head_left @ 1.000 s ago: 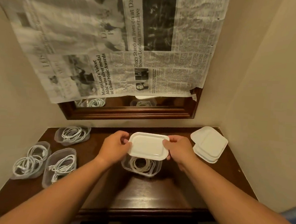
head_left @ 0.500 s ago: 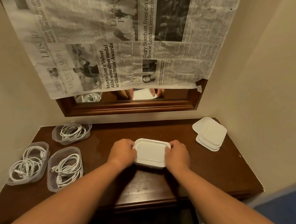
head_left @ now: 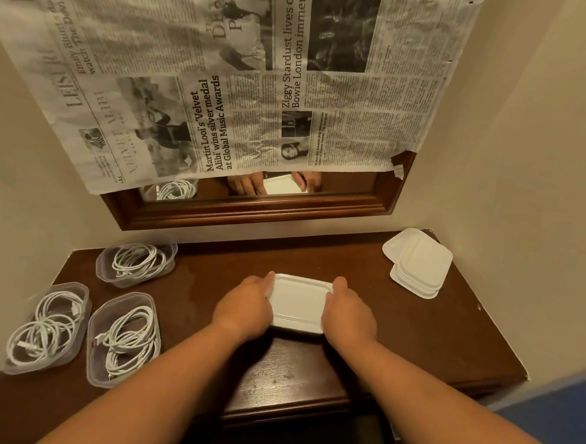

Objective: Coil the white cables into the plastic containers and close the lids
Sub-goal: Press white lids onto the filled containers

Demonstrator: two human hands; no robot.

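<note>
The left hand (head_left: 245, 304) and right hand (head_left: 348, 311) each curl their fingers round a short end of a white lid (head_left: 298, 303), pinching it at the middle of the table (head_left: 398, 324). It seems to sit on a container, though the lid and hands hide that container. Whether the lid has snapped shut I cannot tell. At the left stand three open containers (head_left: 102, 266), each with coiled white cables (head_left: 135, 260) inside and no lid. A stack of spare lids (head_left: 423, 264) lies at the far right. So the coiling looks done; one lid is going on and three remain.

Three open containers (head_left: 123, 338) lie left of the lidded container (head_left: 298, 303); spare lids (head_left: 419, 264) sit far right.
</note>
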